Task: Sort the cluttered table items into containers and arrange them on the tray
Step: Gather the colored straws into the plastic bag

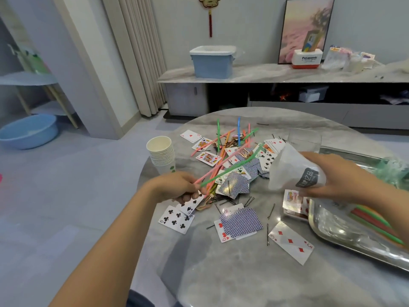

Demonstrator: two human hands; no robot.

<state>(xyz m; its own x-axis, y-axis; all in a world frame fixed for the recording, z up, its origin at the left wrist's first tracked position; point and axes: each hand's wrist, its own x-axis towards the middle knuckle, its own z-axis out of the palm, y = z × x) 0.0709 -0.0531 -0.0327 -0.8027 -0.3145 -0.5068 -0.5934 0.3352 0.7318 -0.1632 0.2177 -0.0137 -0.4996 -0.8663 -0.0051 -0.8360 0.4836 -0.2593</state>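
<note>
1. Left hand (177,187): its grip pinches a small bundle of straws (223,171), pink and green, by their near ends close to the table's left edge. The free ends slant up and right over the pile of cards (234,182) at the table's middle.
2. Right hand (336,176): its grip is curled round a frosted plastic cup (296,171), held tipped on its side above the table with the mouth turned left toward the straws.
3. Step in hand, as judged: loading the held straws into the cup.
4. Recommended method: square the straw tips together before entry, since a splayed bundle is likely to catch on the cup's rim. Line the bundle up with the cup's axis and slide it in lengthwise. Right the cup only once the straws reach the bottom.
5. Risk: the straws are light and long; a loose pinch may let one drop back among the cards.
6. Remaining work: more straws lie across the far part of the pile, with cards and hairpins (271,210) scattered toward the near edge. A stack of paper cups (162,155) stands at the left edge.
7. Destination: the metal tray (332,231) sits at the right edge and already carries some straws.
</note>
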